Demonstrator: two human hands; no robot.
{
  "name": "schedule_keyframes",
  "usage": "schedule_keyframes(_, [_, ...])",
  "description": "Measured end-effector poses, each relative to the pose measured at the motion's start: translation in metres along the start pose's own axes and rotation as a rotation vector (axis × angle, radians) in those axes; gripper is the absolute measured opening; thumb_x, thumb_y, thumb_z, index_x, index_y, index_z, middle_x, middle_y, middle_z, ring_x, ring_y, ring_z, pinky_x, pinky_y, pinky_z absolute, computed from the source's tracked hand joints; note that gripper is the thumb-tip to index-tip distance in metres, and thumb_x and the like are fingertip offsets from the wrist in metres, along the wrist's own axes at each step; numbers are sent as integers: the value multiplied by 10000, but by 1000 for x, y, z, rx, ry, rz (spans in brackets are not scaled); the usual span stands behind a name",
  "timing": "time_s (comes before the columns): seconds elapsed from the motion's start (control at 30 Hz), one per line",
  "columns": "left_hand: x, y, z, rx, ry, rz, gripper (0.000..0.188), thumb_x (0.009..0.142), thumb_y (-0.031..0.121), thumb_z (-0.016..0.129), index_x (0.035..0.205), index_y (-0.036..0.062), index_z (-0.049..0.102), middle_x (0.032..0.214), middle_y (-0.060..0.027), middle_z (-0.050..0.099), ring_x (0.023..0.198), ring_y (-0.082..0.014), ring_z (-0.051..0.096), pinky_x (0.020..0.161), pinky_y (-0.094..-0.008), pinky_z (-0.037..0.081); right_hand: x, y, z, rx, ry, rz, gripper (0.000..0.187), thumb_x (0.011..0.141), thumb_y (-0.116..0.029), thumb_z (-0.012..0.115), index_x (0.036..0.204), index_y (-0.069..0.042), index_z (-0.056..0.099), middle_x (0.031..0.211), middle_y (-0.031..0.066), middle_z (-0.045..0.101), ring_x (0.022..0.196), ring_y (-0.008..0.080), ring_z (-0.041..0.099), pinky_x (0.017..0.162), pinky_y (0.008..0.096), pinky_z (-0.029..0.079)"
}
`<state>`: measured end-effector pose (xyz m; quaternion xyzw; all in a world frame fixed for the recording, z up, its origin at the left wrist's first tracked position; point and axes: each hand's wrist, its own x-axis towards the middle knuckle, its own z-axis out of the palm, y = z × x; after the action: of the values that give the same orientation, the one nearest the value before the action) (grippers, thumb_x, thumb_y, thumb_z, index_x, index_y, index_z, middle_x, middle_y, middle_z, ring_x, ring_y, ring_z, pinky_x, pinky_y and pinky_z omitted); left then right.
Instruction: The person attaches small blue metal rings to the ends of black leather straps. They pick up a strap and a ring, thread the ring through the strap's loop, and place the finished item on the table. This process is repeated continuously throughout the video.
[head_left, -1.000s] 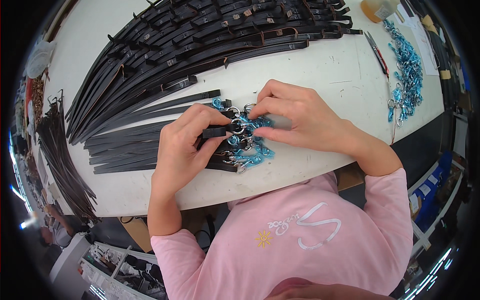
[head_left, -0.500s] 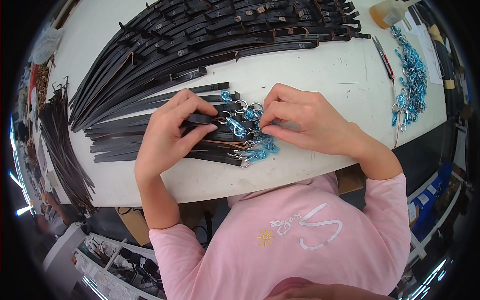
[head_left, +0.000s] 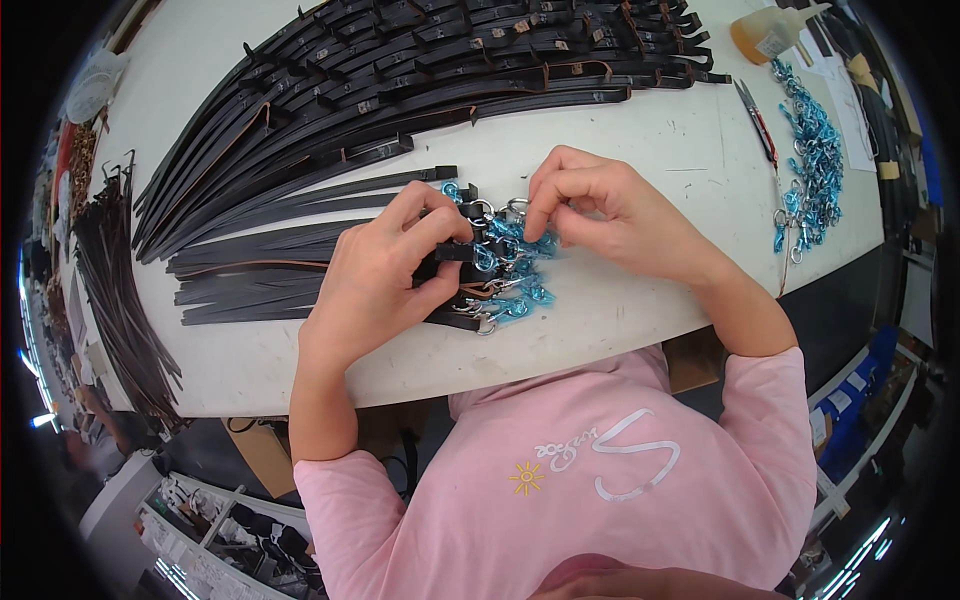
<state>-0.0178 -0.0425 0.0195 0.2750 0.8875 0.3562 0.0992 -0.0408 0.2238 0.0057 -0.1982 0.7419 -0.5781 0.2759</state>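
Note:
My left hand (head_left: 395, 265) is closed around the end of a black strap (head_left: 455, 252), thumb below and fingers above. My right hand (head_left: 615, 215) is closed, fingertips curled down at the right side of the metal hooks in blue wrapping (head_left: 520, 270). What it pinches is hidden behind the fingers. Silver rings (head_left: 517, 206) sit at the strap ends between my two hands. Under and left of my left hand lies a bundle of flat black straps (head_left: 250, 255), fanned out leftward on the white table.
More black straps (head_left: 400, 90) with loops spread across the far side of the table (head_left: 660, 290). Thin dark straps (head_left: 120, 290) hang over the left edge. At the right lie red-handled scissors (head_left: 757, 122), a pile of blue-wrapped hooks (head_left: 820, 150) and an amber bottle (head_left: 765, 38).
My left hand has moved right along with the strap end, closer to the hooks. My right hand has shifted slightly right and away from me, its fingers curling further down.

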Motion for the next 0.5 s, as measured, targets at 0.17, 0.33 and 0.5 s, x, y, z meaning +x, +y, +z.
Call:
schedule_keyframes(0.17, [-1,-2,1,0,-26,17,277,737,-1,719,988,66,623,976,-61,594,684,-254,633,588,-362,502,0,4,11,-99,70,-84,230,857,85,546,909,-27,739,1045,62,579,961,164,608,830,284,504])
schedule_keyframes(0.33, [0,3,-4,-35,-26,-102,282,748,-22,760,1003,30,652,969,-65,611,798,-209,645,648,-308,493,-1,2,18,-194,87,-130,241,841,111,574,934,-33,743,1044,65,583,996,195,621,861,306,512])
schedule_keyframes(0.5, [-1,-9,-2,-39,-7,-36,258,755,-7,784,988,27,678,899,-59,604,778,-184,624,618,-289,466,-1,4,18,-265,139,-192,202,865,61,583,924,-39,748,1015,85,617,891,232,660,753,321,535])
